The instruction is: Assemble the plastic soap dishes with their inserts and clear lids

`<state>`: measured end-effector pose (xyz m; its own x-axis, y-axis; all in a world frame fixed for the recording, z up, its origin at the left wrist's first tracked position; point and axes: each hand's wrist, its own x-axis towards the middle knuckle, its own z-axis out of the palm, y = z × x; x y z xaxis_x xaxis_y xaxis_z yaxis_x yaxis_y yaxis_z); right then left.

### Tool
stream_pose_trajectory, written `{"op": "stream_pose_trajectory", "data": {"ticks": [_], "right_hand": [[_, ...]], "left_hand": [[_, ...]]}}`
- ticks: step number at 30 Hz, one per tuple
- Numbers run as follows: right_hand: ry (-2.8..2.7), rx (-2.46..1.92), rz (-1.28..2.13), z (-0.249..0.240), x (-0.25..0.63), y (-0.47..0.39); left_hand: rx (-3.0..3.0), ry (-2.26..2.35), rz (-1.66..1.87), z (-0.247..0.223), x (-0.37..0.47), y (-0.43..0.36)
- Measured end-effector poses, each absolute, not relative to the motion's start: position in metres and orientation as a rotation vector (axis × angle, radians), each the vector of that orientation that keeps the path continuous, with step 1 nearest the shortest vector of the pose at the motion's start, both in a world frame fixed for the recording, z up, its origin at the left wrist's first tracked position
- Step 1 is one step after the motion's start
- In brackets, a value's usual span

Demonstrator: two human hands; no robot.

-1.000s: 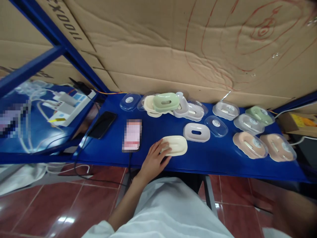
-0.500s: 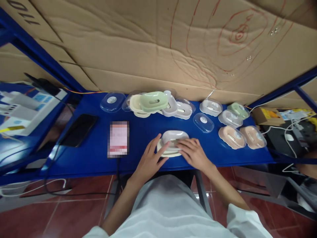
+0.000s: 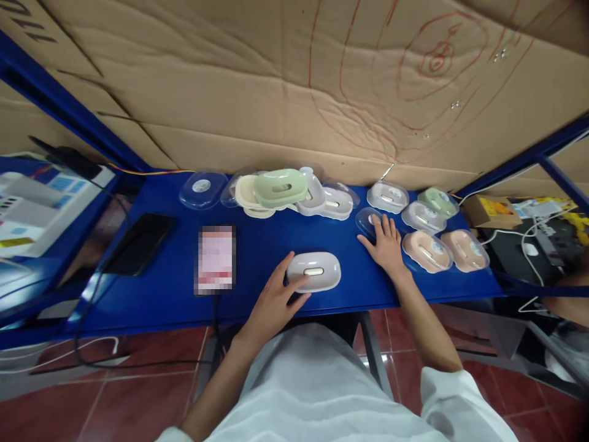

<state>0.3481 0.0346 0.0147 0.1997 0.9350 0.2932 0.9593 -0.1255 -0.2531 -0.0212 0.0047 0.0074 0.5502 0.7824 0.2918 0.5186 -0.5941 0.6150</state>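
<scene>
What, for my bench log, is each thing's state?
Front dish: uncovered, touched by left hand
Lid by right hand: off
Far-left lid: off
Upper green dish: uncovered
Peach dishes: both lidded
Rear-right dishes: all lidded
Black phone: screen dark
Other phone: screen lit

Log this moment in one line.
left hand: touching pale grey oval plastic dish | right hand: over clear plastic lid | dish, lid: apart

On blue flat tabletop (image 3: 257,239): pale lilac oval plastic dish (image 3: 329,272) near front edge; pink-screened rectangular phone (image 3: 215,259) left of it, black rectangular phone (image 3: 140,242) farther left. Green oval plastic dish (image 3: 267,188) behind, partly over cream oval plastic dish (image 3: 245,191). Clear oval plastic lid (image 3: 365,222) behind-right.
</scene>
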Motion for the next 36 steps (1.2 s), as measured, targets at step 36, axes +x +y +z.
{"op": "stream_pose_trajectory", "data": {"ticks": [36], "right_hand": [[-2.101,-1.831,-0.331,0.076,0.464,0.111]], "left_hand": [[2.003,1.088,0.794,0.009,-0.018,0.004]]}}
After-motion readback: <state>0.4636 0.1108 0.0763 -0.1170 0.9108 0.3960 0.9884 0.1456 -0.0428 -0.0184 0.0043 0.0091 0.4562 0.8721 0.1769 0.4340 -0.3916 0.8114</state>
